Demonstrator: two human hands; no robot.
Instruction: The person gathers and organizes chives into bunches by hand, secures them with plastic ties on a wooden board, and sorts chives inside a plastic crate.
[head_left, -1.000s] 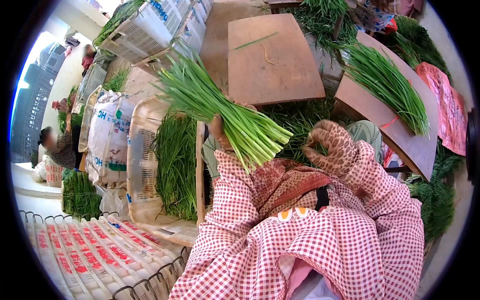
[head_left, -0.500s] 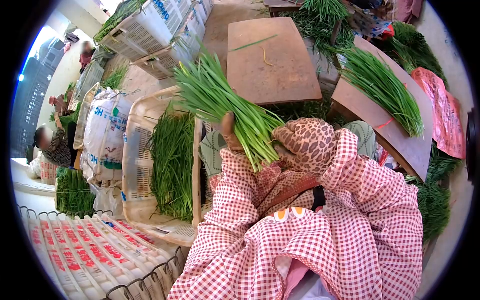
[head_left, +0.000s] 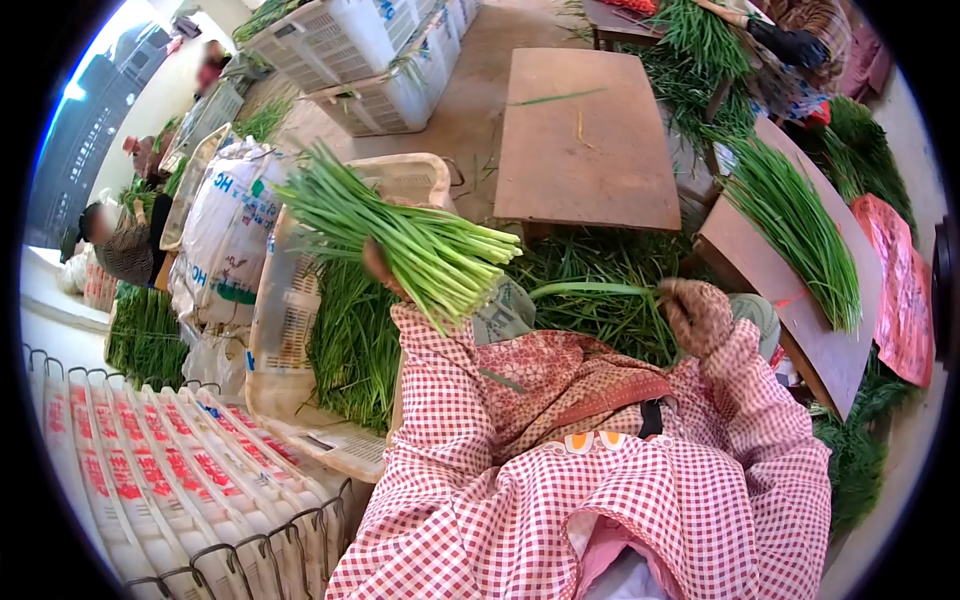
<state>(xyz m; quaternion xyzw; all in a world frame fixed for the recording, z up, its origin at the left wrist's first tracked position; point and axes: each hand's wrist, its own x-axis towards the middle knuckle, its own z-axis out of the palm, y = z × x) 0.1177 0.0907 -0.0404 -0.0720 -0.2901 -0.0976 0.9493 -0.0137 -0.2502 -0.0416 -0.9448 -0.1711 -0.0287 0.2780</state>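
My left hand (head_left: 380,265), mostly hidden behind the stalks, grips a thick bunch of garlic chives (head_left: 430,238) over the crate's near side. Its pale cut ends point right and its green tips point up and left. My right hand (head_left: 697,315), in a leopard-print glove, is closed on the end of a single chive leaf (head_left: 600,288), which stretches left above my lap. Loose chives (head_left: 625,255) lie below, between my knees. To the left, a plastic crate (head_left: 265,340) has more chives (head_left: 355,350) in it.
A wooden board (head_left: 590,150) with a stray leaf and a yellow strip stands ahead. On a bench (head_left: 740,265) at right lies another chive bunch (head_left: 795,230). Stacked white crates (head_left: 370,105) stand behind; white crates (head_left: 160,470) fill the lower left. Other people work at left and upper right.
My left hand has carried the chive bunch left, toward the crate. My right hand has come away from the bunch to the right, holding one leaf. The view has shifted a little.
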